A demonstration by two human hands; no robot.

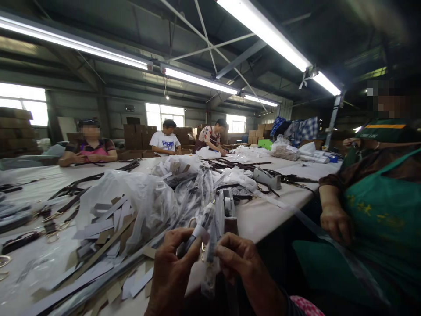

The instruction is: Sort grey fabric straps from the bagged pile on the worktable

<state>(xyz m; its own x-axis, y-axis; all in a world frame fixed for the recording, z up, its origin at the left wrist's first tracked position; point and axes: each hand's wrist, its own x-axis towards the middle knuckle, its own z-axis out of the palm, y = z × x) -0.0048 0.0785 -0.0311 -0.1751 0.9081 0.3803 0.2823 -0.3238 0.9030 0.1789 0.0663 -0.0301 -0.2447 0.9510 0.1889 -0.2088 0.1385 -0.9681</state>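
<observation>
My left hand [174,263] is closed around a dark strap end with a pale paper band [199,232] wrapped on it, near the table's front edge. Just to the right, my right hand [241,259] has its thumb and fingers pinched together; what lies between them is too small to make out. A clear plastic sleeve [208,278] hangs between the two hands, with a gold buckle [203,252] beside it. Beyond my right hand lies a coiled belt [227,204] in clear wrapping.
Cut card strips [108,237] and plastic bags [144,202] cover the table [283,208] at left and centre. Dark belts [70,193] lie farther left. A grey tape dispenser [266,177] stands beyond. A person in a green apron [381,206] sits close at right; several people work across.
</observation>
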